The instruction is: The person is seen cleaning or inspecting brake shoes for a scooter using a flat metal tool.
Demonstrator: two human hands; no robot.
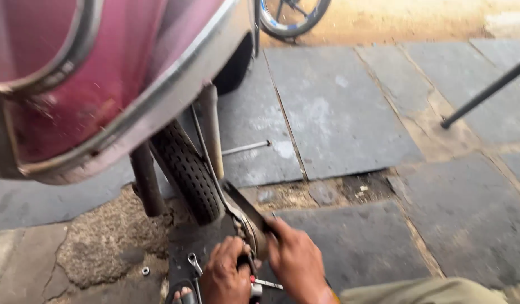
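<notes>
A: Gripping what at the wheel?

B: Left hand fist-clamped on tool handle below hub; right hand curled against hub, likely steadying. Spanner lies left of hub.

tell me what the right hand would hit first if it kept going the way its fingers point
The right hand points up-left at the wheel hub, and its fingers already look to rest on the dark metal piece there. Just past that is the tyre, though depth is hard to judge.
</notes>
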